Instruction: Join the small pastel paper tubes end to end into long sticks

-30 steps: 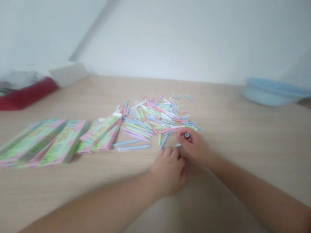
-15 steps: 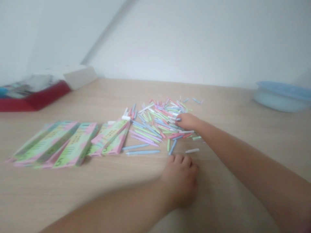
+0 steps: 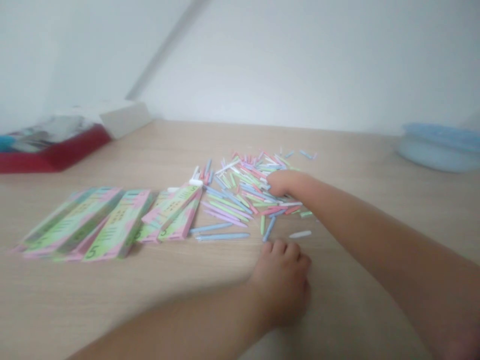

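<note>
A loose pile of thin pastel pen-like sticks (image 3: pixel 228 205) in blue, green, pink, purple and white lies mid-table. My right hand (image 3: pixel 280 183) reaches over its right side, fingertips down among the pieces. Blur and the hand's own back hide those fingers, so what they touch is unclear. Nearer to me, my left hand (image 3: pixel 283 280) rests on the table with its fingers curled into a fist. Whatever is inside that fist, if anything, is hidden. A single white stick (image 3: pixel 300 234) lies just beyond it, beside a blue stick (image 3: pixel 269 228).
Several flat green-and-pink boxes marked 5 (image 3: pixel 114 225) lie to the left, some overlapping. A red tray (image 3: pixel 71 150) with mixed items stands at the far left beside a white box (image 3: pixel 125 119). At the far right is a pale blue round container (image 3: pixel 438 147). A wall closes off the back.
My right hand has shifted slightly left and dipped deeper into the pile; the small bluish piece seen at its fingertips is now out of sight. My left hand stays in a fist.
</note>
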### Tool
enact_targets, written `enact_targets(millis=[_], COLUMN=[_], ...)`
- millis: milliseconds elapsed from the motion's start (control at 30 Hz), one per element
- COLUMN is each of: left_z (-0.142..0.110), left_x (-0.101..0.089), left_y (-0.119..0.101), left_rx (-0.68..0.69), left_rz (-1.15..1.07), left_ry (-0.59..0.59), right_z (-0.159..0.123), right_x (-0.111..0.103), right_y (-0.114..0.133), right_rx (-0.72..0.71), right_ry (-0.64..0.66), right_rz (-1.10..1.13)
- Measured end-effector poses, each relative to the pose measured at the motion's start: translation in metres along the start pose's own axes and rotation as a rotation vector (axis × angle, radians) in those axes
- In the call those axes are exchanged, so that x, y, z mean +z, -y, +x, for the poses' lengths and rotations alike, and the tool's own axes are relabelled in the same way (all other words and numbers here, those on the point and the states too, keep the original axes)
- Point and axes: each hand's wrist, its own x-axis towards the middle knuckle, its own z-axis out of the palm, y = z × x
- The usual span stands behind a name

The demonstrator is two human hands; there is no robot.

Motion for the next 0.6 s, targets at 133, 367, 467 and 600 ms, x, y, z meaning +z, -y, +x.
enact_targets(millis=[133, 367, 467, 600], left_z=[-0.0009, -0.0009, -0.0006, -0.0004], left_x=[-0.0001, 0.0004, -0.0004, -0.0011], left_y=[-0.0003, -0.0006, -0.0007, -0.0003], left_rx=[-0.001, 0.007, 0.006, 0.008], left_rz=[0.004, 0.0, -0.005, -0.013], left_ry=[-0.011, -0.019, -0.02, -0.018], right_z=[0.0056, 0.0071, 0.0076, 0.007], right_x=[-0.0072, -0.0062, -0.0052, -0.0045], right_y=[0.0014, 0.0028, 0.0043, 0.0022], right_rx=[-0.014, 0.004, 0.014, -0.002], right_ry=[0.049, 0.063, 0.044, -0.017], right_rz=[-0.018, 0.003, 0.016, 0.032])
